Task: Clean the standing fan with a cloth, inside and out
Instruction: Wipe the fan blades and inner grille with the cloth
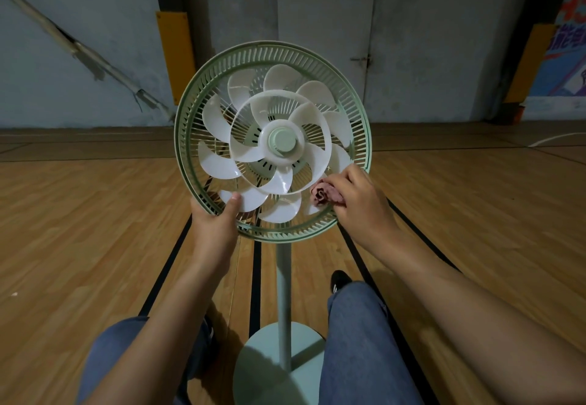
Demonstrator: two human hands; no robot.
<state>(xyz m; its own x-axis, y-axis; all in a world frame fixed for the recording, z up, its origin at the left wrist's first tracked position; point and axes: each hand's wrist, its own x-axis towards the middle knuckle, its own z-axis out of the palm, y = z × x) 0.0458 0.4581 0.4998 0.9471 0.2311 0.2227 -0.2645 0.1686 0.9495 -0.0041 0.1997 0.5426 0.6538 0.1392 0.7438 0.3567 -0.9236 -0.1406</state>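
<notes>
A pale green standing fan [185, 138] stands in front of me with its front grille off, so the white blades [218, 166] and the green hub [282, 140] are bare. My left hand [215, 223] grips the lower left rim of the rear guard, with the thumb lying on a blade. My right hand [358, 198] holds a bunched pink cloth [322, 194] against the lower right blades, just inside the rim. The fan's pole [283, 284] runs down to a round base [272, 360] between my knees.
Wooden floor with black lines stretches all around. My legs in blue jeans flank the base, and a dark shoe [339, 279] sits right of the pole. A grey wall with a white door [323, 39] lies behind. A white cable [558, 139] crosses the floor at far right.
</notes>
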